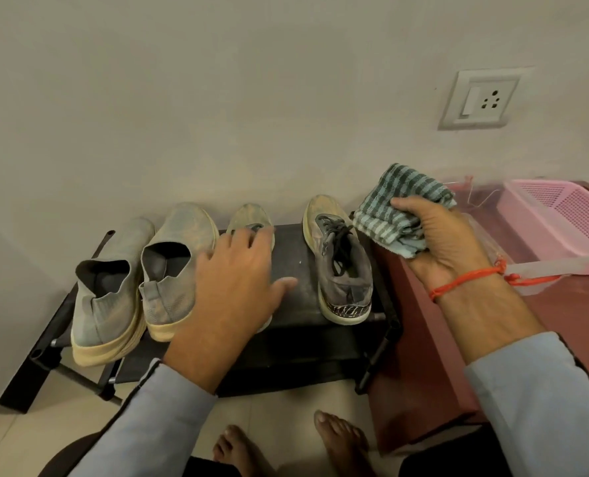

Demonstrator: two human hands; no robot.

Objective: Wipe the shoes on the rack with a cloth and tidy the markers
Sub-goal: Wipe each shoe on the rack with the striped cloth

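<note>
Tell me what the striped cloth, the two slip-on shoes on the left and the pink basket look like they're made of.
Striped cloth: soft terry-like woven fabric, matte, bunches in the right hand.
Slip-on shoes: grey knit upper with a visible weave, pale rubbery-looking soles.
Pink basket: likely moulded plastic, perforated grid walls.

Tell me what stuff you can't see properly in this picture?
- Third shoe, head view: the left hand covers most of it; only its toe shows.
- Markers: none can be made out; the pink basket is cut off by the right edge.
- Striped cloth: partly hidden inside the right hand.
</note>
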